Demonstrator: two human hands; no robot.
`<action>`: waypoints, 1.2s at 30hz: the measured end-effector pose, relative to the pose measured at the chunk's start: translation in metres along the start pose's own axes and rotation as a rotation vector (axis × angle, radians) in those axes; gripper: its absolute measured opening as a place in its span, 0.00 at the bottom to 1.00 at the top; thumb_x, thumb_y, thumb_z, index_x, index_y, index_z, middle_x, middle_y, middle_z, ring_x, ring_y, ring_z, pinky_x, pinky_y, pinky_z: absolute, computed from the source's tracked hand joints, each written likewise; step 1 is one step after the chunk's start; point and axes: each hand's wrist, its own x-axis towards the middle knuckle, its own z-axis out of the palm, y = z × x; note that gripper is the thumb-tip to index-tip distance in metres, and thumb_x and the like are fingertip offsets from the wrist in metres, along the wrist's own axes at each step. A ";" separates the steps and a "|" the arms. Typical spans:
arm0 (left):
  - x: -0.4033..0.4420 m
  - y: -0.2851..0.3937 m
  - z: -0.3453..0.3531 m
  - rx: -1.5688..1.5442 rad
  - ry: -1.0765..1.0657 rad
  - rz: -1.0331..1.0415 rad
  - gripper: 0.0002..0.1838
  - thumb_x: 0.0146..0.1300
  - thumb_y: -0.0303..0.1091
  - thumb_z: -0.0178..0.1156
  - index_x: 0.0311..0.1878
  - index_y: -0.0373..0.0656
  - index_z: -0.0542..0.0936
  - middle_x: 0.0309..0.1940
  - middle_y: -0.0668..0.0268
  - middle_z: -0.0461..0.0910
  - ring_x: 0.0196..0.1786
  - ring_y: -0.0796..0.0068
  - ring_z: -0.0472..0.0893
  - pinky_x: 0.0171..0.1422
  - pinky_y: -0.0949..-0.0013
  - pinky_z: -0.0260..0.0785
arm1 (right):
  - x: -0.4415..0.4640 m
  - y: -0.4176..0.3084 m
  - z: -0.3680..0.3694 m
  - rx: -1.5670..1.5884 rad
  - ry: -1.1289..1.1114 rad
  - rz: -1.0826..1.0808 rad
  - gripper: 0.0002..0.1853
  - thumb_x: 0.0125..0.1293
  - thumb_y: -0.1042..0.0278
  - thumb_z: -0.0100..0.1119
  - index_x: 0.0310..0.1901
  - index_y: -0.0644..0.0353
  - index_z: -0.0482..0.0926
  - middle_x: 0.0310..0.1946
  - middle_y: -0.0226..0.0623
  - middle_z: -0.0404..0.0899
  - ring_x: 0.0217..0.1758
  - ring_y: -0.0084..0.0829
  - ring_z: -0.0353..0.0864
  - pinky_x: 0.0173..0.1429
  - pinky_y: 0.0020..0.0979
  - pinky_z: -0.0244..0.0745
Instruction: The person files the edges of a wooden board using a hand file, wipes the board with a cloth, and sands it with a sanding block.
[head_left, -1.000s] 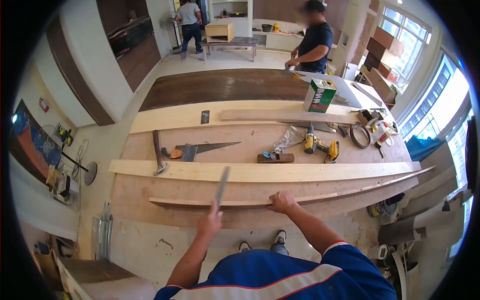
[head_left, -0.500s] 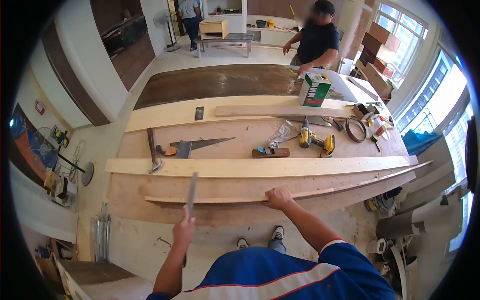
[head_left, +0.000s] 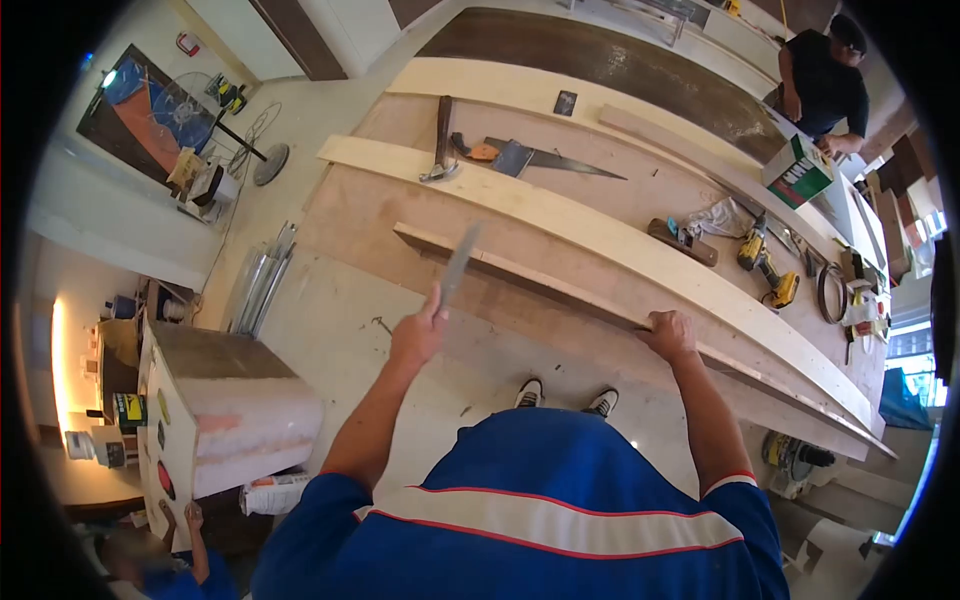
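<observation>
My left hand [head_left: 416,335] is closed around a long flat grey tool, which looks like a file [head_left: 460,262]. Its blade points up and away from me, across the edge of a long narrow wooden strip [head_left: 540,282] near the strip's left end; I cannot tell whether they touch. Farther along, my right hand [head_left: 672,335] grips the strip with fingers over its upper edge. The strip stands on edge along the near side of the wood-covered worktable. Behind it lies a pale board [head_left: 590,248], with a claw hammer [head_left: 441,140] resting across its left end.
On the table are a handsaw [head_left: 560,162], a hand plane [head_left: 683,240], a yellow cordless drill [head_left: 766,265] and a green-and-white box [head_left: 797,170]. A co-worker [head_left: 825,85] stands behind the box. Another person's hand [head_left: 194,516] shows lower left, beside a white cabinet [head_left: 250,420].
My view has swung left and tilted, bringing the cabinet and second person into sight. Both hands keep their holds. The co-worker remains by the green-and-white box.
</observation>
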 end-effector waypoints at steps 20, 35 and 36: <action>0.034 -0.023 0.018 -0.031 0.060 0.112 0.38 0.74 0.50 0.54 0.84 0.62 0.53 0.25 0.48 0.83 0.29 0.43 0.84 0.37 0.44 0.76 | 0.002 -0.001 0.004 -0.007 0.035 -0.018 0.24 0.55 0.40 0.75 0.33 0.56 0.84 0.30 0.48 0.86 0.40 0.51 0.87 0.47 0.50 0.80; 0.012 0.023 0.018 -0.103 -0.100 0.163 0.37 0.73 0.48 0.60 0.82 0.62 0.59 0.28 0.49 0.84 0.31 0.46 0.85 0.37 0.48 0.76 | 0.004 -0.002 -0.006 0.031 -0.030 0.016 0.23 0.58 0.39 0.72 0.35 0.54 0.87 0.33 0.46 0.87 0.42 0.47 0.88 0.50 0.48 0.80; 0.012 0.030 0.014 -0.051 -0.137 0.153 0.37 0.73 0.48 0.60 0.82 0.62 0.59 0.28 0.49 0.84 0.30 0.46 0.85 0.37 0.48 0.76 | 0.002 -0.003 -0.004 0.023 -0.034 0.011 0.23 0.58 0.39 0.71 0.35 0.53 0.87 0.33 0.45 0.88 0.43 0.47 0.88 0.50 0.48 0.80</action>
